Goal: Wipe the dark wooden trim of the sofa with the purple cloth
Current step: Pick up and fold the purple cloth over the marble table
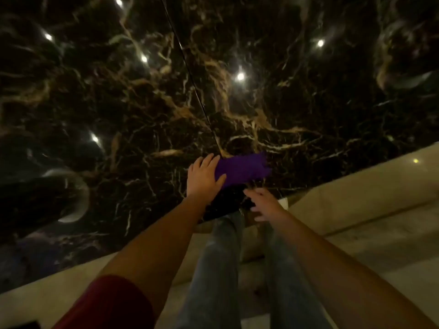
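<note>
The purple cloth (242, 169) lies spread on a glossy dark marble surface (166, 91). My left hand (204, 176) rests on the cloth's left end, with the fingers over its top edge and the thumb across its lower edge. My right hand (263, 204) hovers just below and right of the cloth, fingers apart, holding nothing. It is blurred. I cannot make out any dark wooden sofa trim with certainty.
My legs in blue jeans (221, 269) stand below the hands on a beige surface (356, 203) that borders the marble diagonally. A dark rounded object (40, 203) sits at the left. Ceiling lights reflect in the marble.
</note>
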